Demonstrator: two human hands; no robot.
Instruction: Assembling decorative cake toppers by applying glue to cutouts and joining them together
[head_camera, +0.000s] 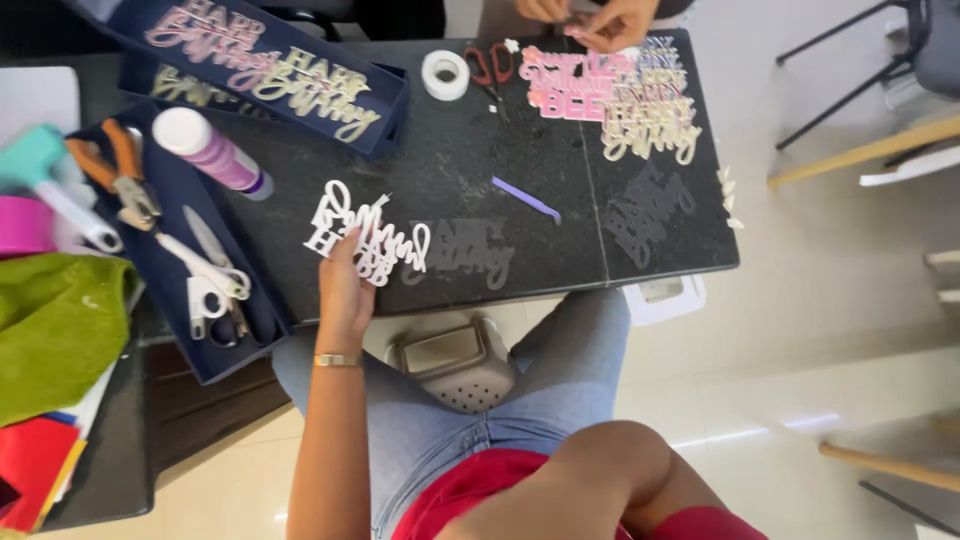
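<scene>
My left hand (345, 285), with a gold bracelet on the wrist, holds a stack of white script-letter cutouts (365, 235) at the near edge of the dark table (440, 170). A black cutout of the same kind (470, 255) lies flat just right of them, and another black cutout (650, 210) lies further right. A thin purple stick (525, 198) rests mid-table. My right arm is bent at the bottom of the view, and its hand is hidden.
Another person's hands (590, 18) work at the far edge, over pink and gold cutouts (610, 95). Nearby lie a white tape roll (445, 75) and red scissors (490, 65). A navy tray (255, 305) at left holds orange pliers (115, 170) and white scissors (210, 285). Green fabric (50, 330) lies left.
</scene>
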